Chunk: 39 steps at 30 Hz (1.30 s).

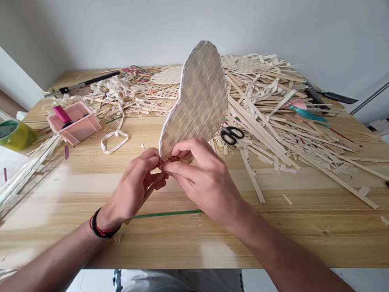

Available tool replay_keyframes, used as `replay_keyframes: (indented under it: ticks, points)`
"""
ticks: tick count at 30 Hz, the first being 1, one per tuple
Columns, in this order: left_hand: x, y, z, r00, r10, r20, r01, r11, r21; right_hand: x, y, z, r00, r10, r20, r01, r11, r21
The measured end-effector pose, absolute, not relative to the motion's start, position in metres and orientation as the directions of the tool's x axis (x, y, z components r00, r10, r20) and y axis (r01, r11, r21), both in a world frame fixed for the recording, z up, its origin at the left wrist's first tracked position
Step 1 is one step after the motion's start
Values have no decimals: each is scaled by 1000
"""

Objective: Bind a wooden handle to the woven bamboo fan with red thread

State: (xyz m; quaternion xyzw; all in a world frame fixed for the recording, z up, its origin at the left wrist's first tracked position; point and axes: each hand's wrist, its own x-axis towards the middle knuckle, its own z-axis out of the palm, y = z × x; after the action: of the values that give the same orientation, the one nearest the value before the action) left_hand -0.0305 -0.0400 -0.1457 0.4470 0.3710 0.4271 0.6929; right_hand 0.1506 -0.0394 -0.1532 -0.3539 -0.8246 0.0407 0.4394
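Observation:
A pale woven straw fan (199,95) with a whitish corded rim stands tilted above the table, its narrow base between my hands. My left hand (132,184) is closed round that base and the slim handle (152,190) running down from it. From the other side, my right hand (200,173) pinches at the same spot, fingertips meeting those of the left. Whatever fine piece lies between the fingertips is mostly hidden. Below the hands, a thin green strip (168,213) lies on the table.
Loose straw strips (265,130) cover the right side and back. Black-handled scissors (232,135) lie behind my right hand. At left are a pink basket (79,129) with a magenta spool (61,114), a looped white ribbon (115,142) and a yellow tape roll (11,135).

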Motion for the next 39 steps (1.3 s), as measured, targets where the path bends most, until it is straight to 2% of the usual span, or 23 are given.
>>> replay_keyframes:
  ticks: [7, 13, 15, 17, 21, 25, 29, 34, 39]
  points:
    - [-31, -40, -148, 389, 910, -143, -240, 250, 938, 150, -39, -152, -385, 614, 689, 561, 748, -354]
    - [-29, -41, -147, 376, 913, -161, -279, 277, 919, 146, -42, -149, -400, 560, 726, 475, 804, -358]
    - [-28, -40, -146, 356, 922, -156, -316, 275, 908, 146, -44, -148, -398, 559, 728, 417, 817, -399]
    - [-28, -39, -144, 328, 936, -129, -356, 249, 901, 146, -46, -146, -387, 587, 711, 321, 809, -493]
    - [-29, -35, -140, 237, 967, -94, -363, 178, 915, 148, -48, -142, -357, 695, 624, 139, 700, -700]
    - [-31, -36, -138, 179, 978, -107, -306, 159, 939, 149, -49, -138, -363, 777, 514, 85, 577, -812]
    - [-31, -37, -140, 197, 977, -79, -296, 136, 945, 149, -50, -140, -356, 859, 367, -39, 379, -925]
    - [-30, -39, -143, 186, 982, -40, -280, 92, 956, 149, -49, -141, -374, 899, 228, -179, 171, -969]
    - [-29, -41, -144, 189, 982, -29, -324, 90, 942, 147, -48, -141, -402, 900, 168, -245, 71, -967]
